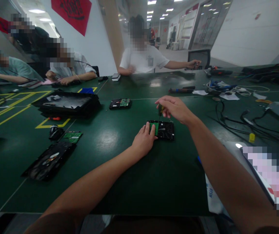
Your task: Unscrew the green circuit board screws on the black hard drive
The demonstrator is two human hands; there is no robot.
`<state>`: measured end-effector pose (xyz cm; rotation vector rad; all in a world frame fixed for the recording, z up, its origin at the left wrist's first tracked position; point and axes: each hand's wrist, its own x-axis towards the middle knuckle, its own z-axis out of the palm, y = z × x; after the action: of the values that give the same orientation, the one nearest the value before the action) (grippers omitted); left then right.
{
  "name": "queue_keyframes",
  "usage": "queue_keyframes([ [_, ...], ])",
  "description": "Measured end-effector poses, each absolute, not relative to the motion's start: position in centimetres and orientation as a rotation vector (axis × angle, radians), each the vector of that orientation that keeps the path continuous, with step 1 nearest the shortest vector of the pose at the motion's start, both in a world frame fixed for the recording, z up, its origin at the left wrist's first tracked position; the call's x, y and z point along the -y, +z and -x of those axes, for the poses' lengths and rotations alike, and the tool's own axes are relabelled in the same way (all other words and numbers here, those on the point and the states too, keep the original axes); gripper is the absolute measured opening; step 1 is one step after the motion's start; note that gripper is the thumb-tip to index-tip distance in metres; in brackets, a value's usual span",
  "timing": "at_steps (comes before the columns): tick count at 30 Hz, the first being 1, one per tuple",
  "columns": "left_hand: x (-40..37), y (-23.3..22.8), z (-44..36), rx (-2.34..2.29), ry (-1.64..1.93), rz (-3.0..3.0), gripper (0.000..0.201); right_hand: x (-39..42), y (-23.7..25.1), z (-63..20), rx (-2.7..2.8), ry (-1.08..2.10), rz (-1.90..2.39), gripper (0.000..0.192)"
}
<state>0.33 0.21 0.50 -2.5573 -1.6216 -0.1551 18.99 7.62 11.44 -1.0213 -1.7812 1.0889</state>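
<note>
A black hard drive [165, 130] with a green circuit board lies on the dark green table [120, 169] in front of me. My left hand [144, 140] rests on the drive's left edge, fingers over the green board. Just above the drive, my right hand [173, 109] is closed around a small screwdriver [160, 111] held upright, its tip pointing down at the drive.
Another hard drive [120, 103] lies farther back. A black tray [66, 104], a loose green board [73, 136] and an opened drive [49, 161] sit at left. Cables [246, 122] and tools spread at right. Several people sit along the far and left sides.
</note>
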Motion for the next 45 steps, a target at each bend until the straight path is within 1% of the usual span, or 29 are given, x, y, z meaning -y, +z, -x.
queue_keyframes([
  [2,-0.19,0.49,-0.35,1.621,-0.165,2.551,0.059,-7.64,11.44,-19.07,1.798,1.089,1.018,0.025],
  [8,-0.23,0.49,-0.38,1.614,-0.144,2.563,0.059,-7.57,11.61,-19.25,1.82,0.917,1.1,0.024],
  [11,-0.32,0.31,-0.31,1.605,-0.138,2.562,0.061,-7.62,11.54,-19.18,1.796,0.962,1.073,0.021],
  [16,-0.34,0.13,-0.22,1.595,-0.152,2.557,0.061,-8.07,11.08,-19.14,1.793,1.036,1.003,0.03],
  [19,-0.32,0.15,-0.21,1.596,-0.161,2.559,0.06,-8.21,10.99,-19.18,1.789,1.088,0.991,0.028],
  [23,-0.32,0.2,-0.24,1.597,-0.16,2.562,0.06,-8.14,11.09,-19.29,1.836,1.003,1.002,0.025],
  [26,-0.3,0.28,-0.29,1.61,-0.157,2.565,0.06,-8.0,11.17,-19.31,1.835,0.933,1.047,0.026],
  [37,-0.35,0.41,-0.35,1.614,-0.142,2.578,0.062,-8.04,11.2,-19.19,1.785,1.051,1.006,0.028],
  [43,-0.24,0.56,-0.4,1.629,-0.138,2.575,0.061,-7.63,11.43,-19.13,1.821,0.889,1.048,0.025],
  [45,-0.25,0.55,-0.38,1.632,-0.139,2.58,0.061,-7.46,11.55,-19.06,1.807,0.888,1.061,0.025],
])
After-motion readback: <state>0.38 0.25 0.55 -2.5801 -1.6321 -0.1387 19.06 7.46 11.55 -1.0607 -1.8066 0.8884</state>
